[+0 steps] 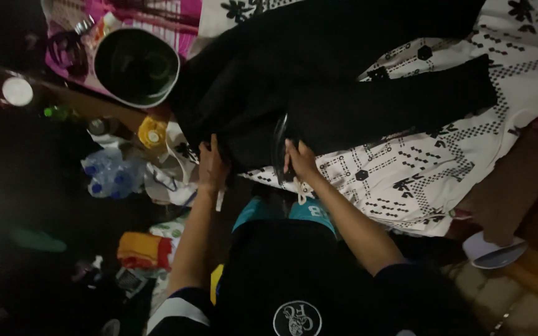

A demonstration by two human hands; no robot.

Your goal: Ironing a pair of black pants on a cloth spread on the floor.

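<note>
Underneath, patterned white sheet [443, 155]; dim, cluttered floor [45, 242]

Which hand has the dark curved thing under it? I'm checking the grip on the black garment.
The right hand: it rests by a dark curved object on the black garment. The left hand touches only the garment's edge.

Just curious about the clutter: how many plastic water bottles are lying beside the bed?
3, as far as the dim light shows: blue-capped water bottles huddled together on the floor left of the left hand, below the yellow tape roll. More may be hidden in the dark.
</note>
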